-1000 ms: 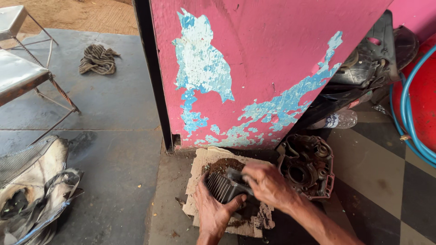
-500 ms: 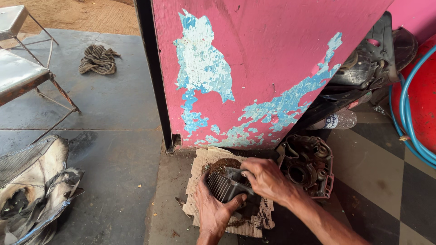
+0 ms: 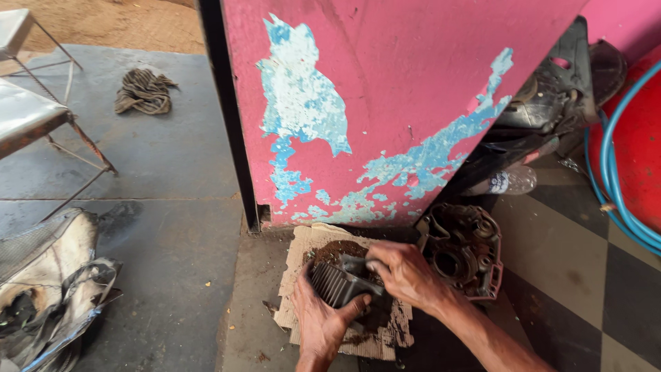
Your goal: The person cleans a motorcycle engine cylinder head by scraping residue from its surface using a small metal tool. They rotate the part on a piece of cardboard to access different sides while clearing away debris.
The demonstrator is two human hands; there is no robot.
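Grey finned cylinder block (image 3: 339,284) on cardboard sheet (image 3: 303,251), just left of crankcase cover (image 3: 463,249). Left hand (image 3: 318,324) cups block from below-left, fingers clamped on fins. Right hand (image 3: 405,273) atop block's right end, fingers curled on it. Long axis upper-left to lower-right.

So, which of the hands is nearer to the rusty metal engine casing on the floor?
The right hand. It lies on the grey finned metal cylinder, just beside the rusty metal engine casing. The left hand holds the cylinder from the far side, farther away.
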